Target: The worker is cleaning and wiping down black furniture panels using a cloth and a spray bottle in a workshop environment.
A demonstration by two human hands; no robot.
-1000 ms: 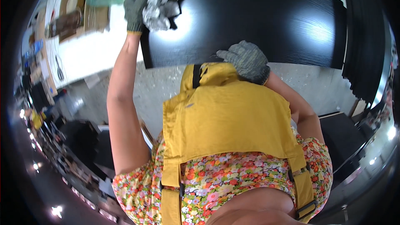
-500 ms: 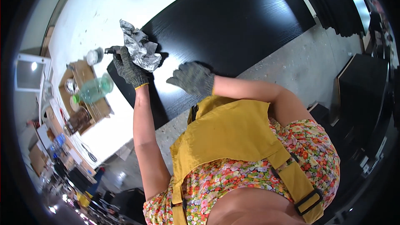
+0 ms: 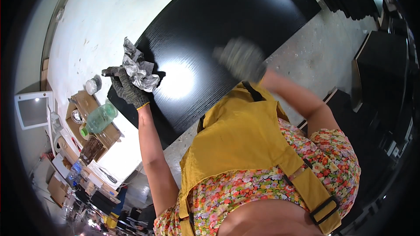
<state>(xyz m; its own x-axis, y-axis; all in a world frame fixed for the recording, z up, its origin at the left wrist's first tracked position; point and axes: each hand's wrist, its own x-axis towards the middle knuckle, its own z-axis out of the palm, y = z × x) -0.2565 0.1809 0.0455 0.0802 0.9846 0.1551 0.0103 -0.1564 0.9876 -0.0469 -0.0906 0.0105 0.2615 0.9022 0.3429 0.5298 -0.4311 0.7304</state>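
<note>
My left hand, in a grey knit glove with a yellow cuff, is closed on a crumpled grey-and-white stained sheet; I cannot make out whether it is cloth or paper. This hand is over the left end of a long black wood-grain board, with some fingertips reaching past its edge. My right hand, also gloved, is over the board's near edge. Motion smears it, so its fingers cannot be read.
The board is on a white table. Left of it are a small white-lidded jar, a cardboard box and a green plastic bottle. A white-framed panel is farther left. Dark panels are at the right.
My right hand has swung right and away from the left hand, along the board's near side. My left hand still holds the crumpled sheet. The whole view has shifted slightly.
</note>
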